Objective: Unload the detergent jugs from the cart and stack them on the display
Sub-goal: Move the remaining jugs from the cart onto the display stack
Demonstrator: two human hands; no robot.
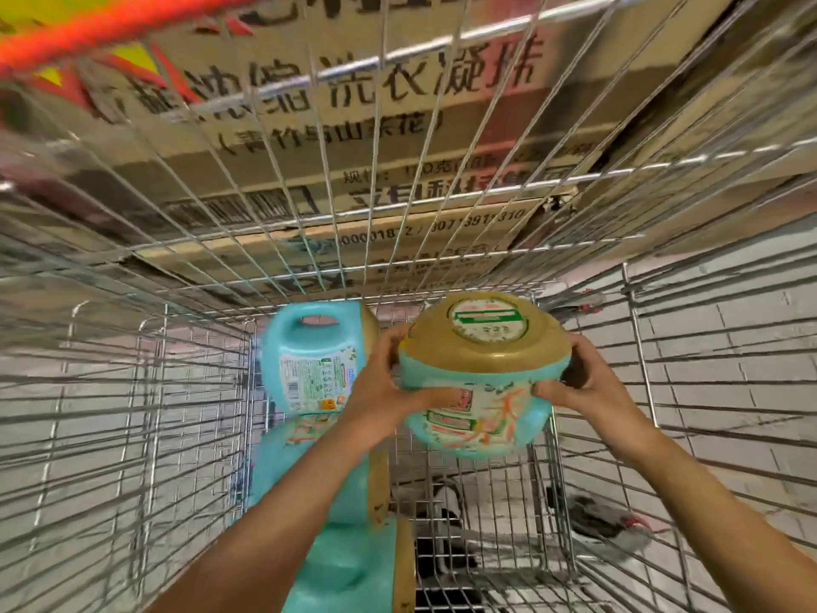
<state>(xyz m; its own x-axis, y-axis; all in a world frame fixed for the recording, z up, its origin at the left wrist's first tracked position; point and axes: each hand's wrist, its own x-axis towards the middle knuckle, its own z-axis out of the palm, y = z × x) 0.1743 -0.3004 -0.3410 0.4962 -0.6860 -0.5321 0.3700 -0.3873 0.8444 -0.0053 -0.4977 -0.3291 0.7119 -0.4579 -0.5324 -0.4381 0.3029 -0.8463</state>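
A silver wire shopping cart [148, 413] filled the view from above, with a blurred red-orange bar [88, 35] across the top left corner. Along the cart's left edge three teal plastic detergent jugs lay on their sides in a row. The far jug [316, 360] showed its moulded handle and a white printed label. The middle jug [265, 466] was partly hidden behind the left forearm, and the near jug [349, 577] ran off the bottom of the frame. Each had its gold-brown end turned towards the cart's middle. Beyond the cart's far edge, seen through the wire, stood a brown cardboard carton [353, 126] printed with black characters.

The left hand [380, 387] gripped the left side of a fourth teal detergent jug [482, 382], thumb laid on its label and fingers curled over the top. This jug hung above the cart's floor, right of the row and near the far edge. Its gold-brown end, bearing a round green-and-white sticker, was tipped upward. The right hand [583, 382] clasped the jug's right side, fingers curled round it.
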